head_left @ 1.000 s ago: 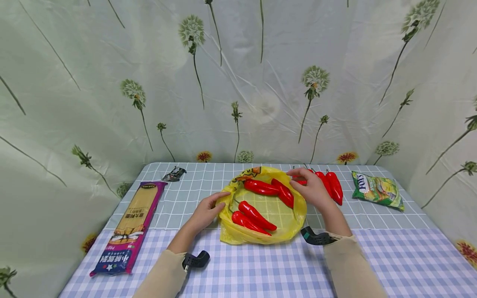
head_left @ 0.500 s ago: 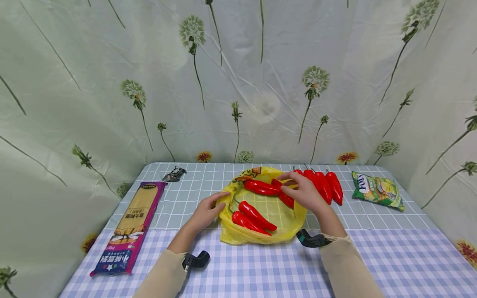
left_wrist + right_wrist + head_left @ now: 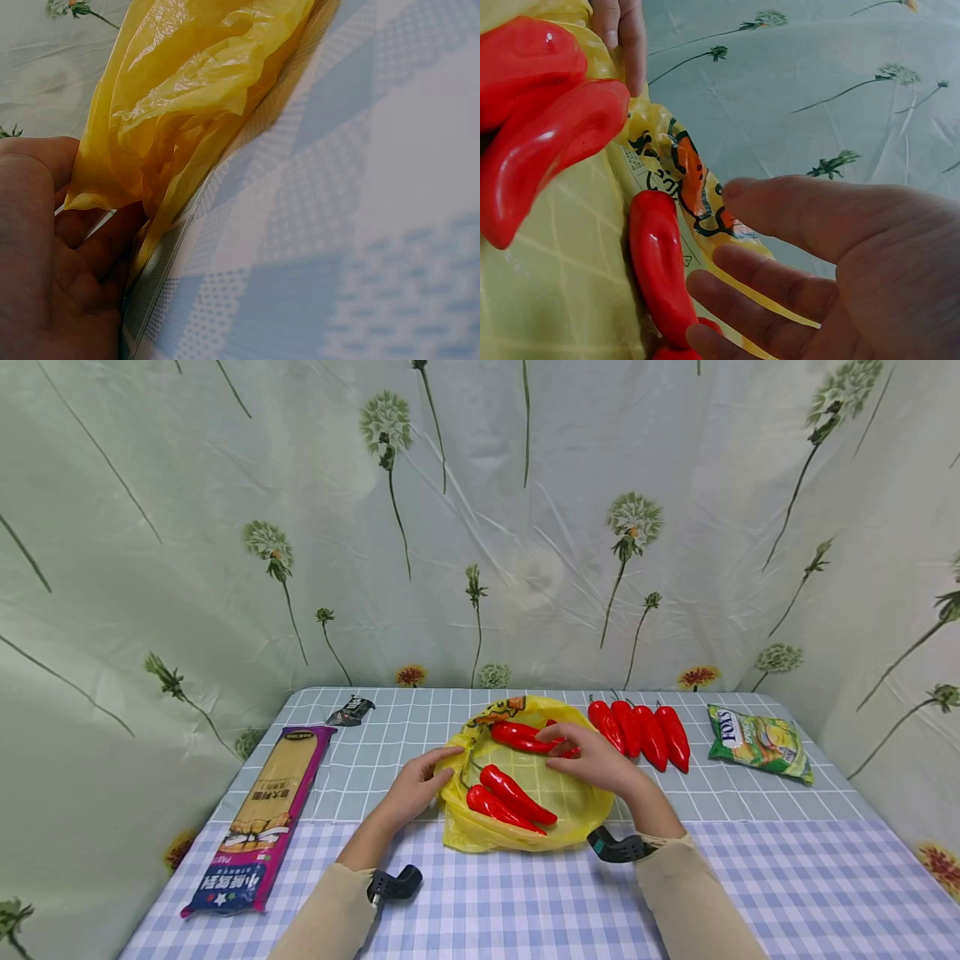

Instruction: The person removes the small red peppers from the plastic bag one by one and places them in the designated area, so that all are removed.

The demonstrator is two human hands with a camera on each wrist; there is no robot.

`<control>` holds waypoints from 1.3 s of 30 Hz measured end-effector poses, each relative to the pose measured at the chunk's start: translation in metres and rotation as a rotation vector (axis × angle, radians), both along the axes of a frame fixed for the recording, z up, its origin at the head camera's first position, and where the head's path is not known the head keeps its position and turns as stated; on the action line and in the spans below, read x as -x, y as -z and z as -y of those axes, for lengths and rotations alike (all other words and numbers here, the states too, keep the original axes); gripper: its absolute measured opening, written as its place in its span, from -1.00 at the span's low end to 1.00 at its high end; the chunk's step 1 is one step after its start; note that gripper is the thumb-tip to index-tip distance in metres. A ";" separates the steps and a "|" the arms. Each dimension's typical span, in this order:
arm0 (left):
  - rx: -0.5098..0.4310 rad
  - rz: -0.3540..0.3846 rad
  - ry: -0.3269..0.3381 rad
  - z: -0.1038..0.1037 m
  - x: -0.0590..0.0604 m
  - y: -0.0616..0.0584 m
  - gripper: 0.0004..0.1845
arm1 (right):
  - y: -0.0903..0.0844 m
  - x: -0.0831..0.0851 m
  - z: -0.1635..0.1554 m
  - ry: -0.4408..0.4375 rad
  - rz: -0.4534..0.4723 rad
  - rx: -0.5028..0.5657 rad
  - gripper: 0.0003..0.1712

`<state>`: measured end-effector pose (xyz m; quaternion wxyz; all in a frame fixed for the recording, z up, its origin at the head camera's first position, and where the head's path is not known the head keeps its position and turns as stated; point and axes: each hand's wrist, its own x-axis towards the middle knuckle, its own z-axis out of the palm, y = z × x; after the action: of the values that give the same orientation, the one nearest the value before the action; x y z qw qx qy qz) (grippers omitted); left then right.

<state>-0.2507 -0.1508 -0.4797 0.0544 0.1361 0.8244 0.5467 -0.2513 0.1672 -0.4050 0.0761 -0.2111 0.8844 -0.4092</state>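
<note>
A yellow plastic bag lies open on the checked tablecloth with several red peppers inside. My left hand pinches the bag's left rim; in the left wrist view the thumb and fingers grip the crumpled plastic. My right hand lies over the bag's far right side, fingers straight, touching a pepper. In the right wrist view the spread fingers sit beside a small pepper on the bag. Several more peppers lie in a row just right of the bag.
A long purple pasta packet lies at the left. A green snack bag sits at the far right, a small dark wrapper at the back left. A floral curtain closes off the back and sides.
My right hand moved left from the row of peppers to over the bag's inside. The left hand kept its hold on the rim.
</note>
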 end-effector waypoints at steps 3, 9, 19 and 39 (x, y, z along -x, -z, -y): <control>0.003 -0.003 0.000 0.000 0.000 0.000 -0.59 | 0.003 0.000 0.003 -0.044 -0.002 0.002 -0.56; 0.000 -0.009 0.000 0.001 -0.001 0.000 -0.59 | 0.007 -0.001 0.009 -0.101 0.013 0.002 -0.55; 0.011 -0.008 -0.009 0.000 0.000 0.002 -0.59 | 0.013 -0.003 0.016 -0.156 0.077 0.012 -0.49; 0.013 0.010 -0.025 0.000 -0.001 0.001 -0.59 | 0.019 -0.005 0.026 -0.150 0.127 -0.025 -0.43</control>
<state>-0.2500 -0.1505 -0.4811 0.0525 0.1227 0.8292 0.5428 -0.2461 0.1409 -0.4237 0.1650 -0.2493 0.8646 -0.4038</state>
